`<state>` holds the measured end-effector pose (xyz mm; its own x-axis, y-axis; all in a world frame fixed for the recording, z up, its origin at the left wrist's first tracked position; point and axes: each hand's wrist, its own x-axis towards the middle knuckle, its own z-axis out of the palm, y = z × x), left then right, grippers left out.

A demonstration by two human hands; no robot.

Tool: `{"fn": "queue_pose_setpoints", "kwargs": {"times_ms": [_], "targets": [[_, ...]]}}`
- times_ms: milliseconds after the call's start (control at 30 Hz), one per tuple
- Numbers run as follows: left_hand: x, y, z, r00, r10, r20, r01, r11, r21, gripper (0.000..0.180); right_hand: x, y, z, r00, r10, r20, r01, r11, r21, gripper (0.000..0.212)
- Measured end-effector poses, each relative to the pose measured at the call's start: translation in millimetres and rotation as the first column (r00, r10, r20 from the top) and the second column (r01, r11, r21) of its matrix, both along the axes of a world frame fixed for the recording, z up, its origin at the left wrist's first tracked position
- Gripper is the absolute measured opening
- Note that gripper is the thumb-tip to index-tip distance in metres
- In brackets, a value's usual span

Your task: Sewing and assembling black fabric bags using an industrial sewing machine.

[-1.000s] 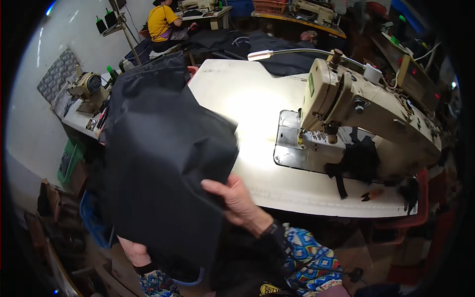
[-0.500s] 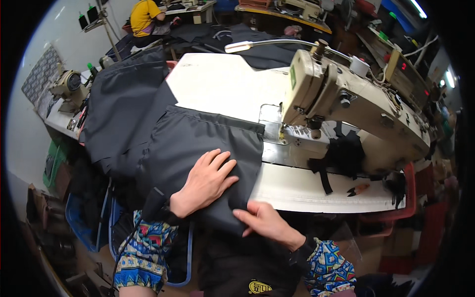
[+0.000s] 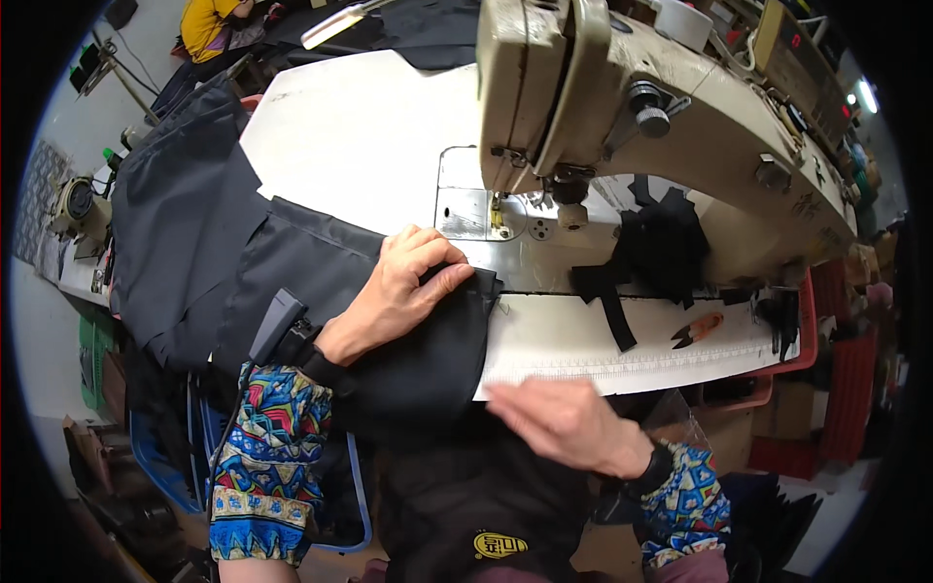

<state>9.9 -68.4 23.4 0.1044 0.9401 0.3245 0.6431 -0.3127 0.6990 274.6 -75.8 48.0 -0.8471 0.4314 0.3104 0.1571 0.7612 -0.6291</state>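
Dark grey-black fabric with a folded, stitched hem lies on the sewing table and hangs over its front edge. My left hand is closed on this fabric, thumb and fingers pinching it near the hem's right corner. That corner lies in front of the needle area of the sewing machine, apart from the presser foot. Smeared by motion, my right hand is just right of the fabric's lower edge, over the table's front; whether its fingers hold anything cannot be made out.
Black fabric scraps lie under the machine arm. Orange-handled thread snips rest on the white tabletop, beside a printed ruler strip. A red bin stands at the right end. Another person in a yellow shirt sits at far left.
My left hand has gone from lying flat on the fabric to pinching its hem. The hem corner has come nearer me, and my right hand has left the fabric's edge. The view has shifted closer.
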Motion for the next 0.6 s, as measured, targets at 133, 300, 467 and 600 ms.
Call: {"fn": "queue_pose_setpoints", "kwargs": {"times_ms": [133, 300, 467, 600], "targets": [[5, 1, 1, 0.991, 0.069, -0.116, -0.072, 0.997, -0.022, 0.009, -21, 36, -3, 0.988, -0.125, 0.091, 0.048, 0.809, 0.586, 0.042], [4, -1, 13, 0.976, 0.114, -0.184, -0.124, 0.991, -0.044, 0.009, -27, 43, -6, 0.983, -0.128, 0.132, 0.025, 0.805, 0.593, 0.044], [14, 10, -1, 0.977, 0.104, -0.188, -0.104, 0.995, 0.015, 0.015, -20, 48, -6, 0.973, -0.141, 0.182, 0.016, 0.830, 0.557, 0.042], [19, 13, -4, 0.980, 0.083, -0.179, -0.072, 0.995, 0.065, 0.016, -21, 56, -4, 0.979, -0.098, 0.177, -0.012, 0.846, 0.533, 0.039]]}}
